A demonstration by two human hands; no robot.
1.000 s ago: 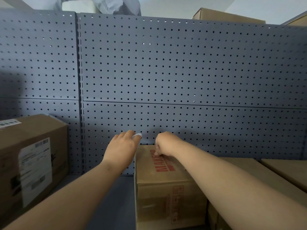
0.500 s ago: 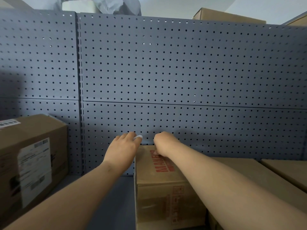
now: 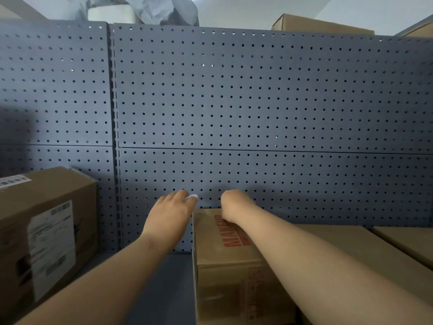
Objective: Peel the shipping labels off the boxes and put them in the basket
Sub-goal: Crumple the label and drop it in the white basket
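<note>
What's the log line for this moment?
left hand: beside far corner of box | right hand: over box far top edge | grips: unclear

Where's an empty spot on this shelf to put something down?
The bare shelf floor between the labelled box and the red-lettered box is free. Right of that, the cartons sit packed together.

Shelf (image 3: 168, 289): labelled box (image 3: 46, 231) left, 3 boxes (image 3: 351, 249) right (red-printed box (image 3: 222, 277) nearest).

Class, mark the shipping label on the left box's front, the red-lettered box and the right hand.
shipping label (image 3: 51, 249): head view, sheet's middle.
red-lettered box (image 3: 205, 233): head view, top face.
right hand (image 3: 234, 204): head view, its back.
</note>
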